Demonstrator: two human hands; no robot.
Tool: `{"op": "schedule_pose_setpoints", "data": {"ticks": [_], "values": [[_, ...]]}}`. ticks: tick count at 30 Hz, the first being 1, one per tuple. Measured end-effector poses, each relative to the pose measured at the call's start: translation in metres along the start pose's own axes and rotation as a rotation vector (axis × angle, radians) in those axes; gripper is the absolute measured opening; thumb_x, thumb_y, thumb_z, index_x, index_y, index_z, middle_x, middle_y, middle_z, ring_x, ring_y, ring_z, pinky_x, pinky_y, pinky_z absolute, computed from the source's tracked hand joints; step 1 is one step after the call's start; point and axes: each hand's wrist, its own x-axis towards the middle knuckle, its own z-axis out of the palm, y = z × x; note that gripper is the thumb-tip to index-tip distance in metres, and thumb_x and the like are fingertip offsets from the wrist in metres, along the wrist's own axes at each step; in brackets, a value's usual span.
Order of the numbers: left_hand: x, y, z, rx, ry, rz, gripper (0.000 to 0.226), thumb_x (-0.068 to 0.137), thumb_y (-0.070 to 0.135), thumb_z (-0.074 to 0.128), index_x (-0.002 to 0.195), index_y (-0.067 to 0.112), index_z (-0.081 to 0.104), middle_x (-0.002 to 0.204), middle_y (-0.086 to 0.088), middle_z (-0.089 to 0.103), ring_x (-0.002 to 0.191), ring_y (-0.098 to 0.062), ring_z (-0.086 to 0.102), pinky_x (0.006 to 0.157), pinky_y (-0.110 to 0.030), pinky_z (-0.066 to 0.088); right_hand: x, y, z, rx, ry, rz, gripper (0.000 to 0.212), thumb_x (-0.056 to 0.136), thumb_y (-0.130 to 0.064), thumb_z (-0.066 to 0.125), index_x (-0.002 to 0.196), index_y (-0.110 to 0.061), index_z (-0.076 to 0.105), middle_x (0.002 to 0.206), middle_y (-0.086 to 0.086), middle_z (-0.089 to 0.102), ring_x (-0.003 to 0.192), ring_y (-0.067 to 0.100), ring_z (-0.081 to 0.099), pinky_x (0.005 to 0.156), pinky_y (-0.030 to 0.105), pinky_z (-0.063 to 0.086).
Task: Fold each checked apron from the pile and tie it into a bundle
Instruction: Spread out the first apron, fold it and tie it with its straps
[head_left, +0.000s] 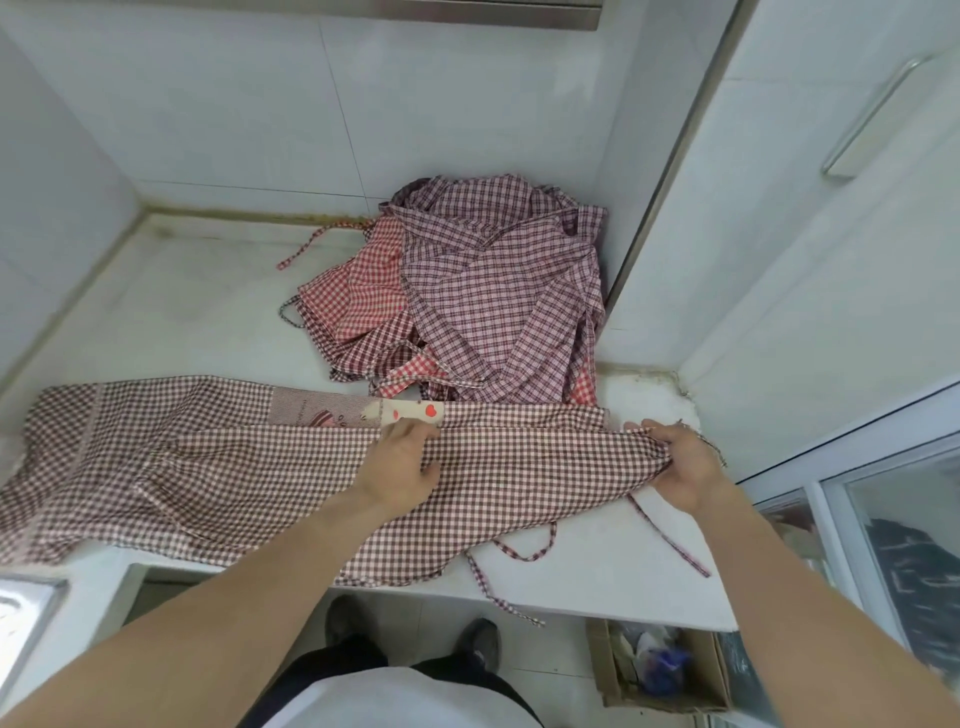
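Observation:
A brown-and-white checked apron (249, 467) lies spread lengthwise along the front of the white counter (197, 312), one long edge folded over. A pocket patch with red hearts (415, 411) shows at its far edge. My left hand (402, 460) rests on the fold near the middle, fingers curled on the cloth. My right hand (680, 465) grips the bunched right end of the apron. Its ties (524, 553) trail over the counter's front edge. The pile of checked aprons (478, 296) sits behind, against the right wall.
A tall white cabinet with a bar handle (872, 119) bounds the counter on the right. A steel sink corner (26, 613) shows at the lower left. A cardboard box (660, 670) of rubbish stands on the floor by my feet.

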Motion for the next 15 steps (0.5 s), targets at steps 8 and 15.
{"op": "schedule_pose_setpoints", "data": {"ticks": [8, 15], "values": [[0.041, 0.08, -0.013, -0.059, -0.006, 0.203, 0.06, 0.092, 0.026, 0.064, 0.146, 0.016, 0.039, 0.148, -0.004, 0.044, 0.14, -0.022, 0.035, 0.119, -0.041, 0.028, -0.004, -0.02, -0.006, 0.05, -0.107, -0.04, 0.029, 0.098, 0.004, 0.034, 0.085, -0.014, 0.052, 0.085, 0.005, 0.065, 0.079, 0.018, 0.062, 0.075, 0.032, 0.05], [0.086, 0.141, -0.011, -0.053, -0.326, 0.22, 0.097, 0.08, 0.054, 0.074, 0.154, 0.024, 0.02, 0.157, -0.004, 0.034, 0.143, -0.024, 0.033, 0.119, -0.047, 0.03, -0.016, -0.038, -0.006, -0.087, -0.258, -0.115, 0.038, 0.09, 0.016, 0.029, 0.091, -0.009, 0.058, 0.102, 0.014, 0.073, 0.093, 0.026, 0.069, 0.091, 0.042, 0.049]]}}
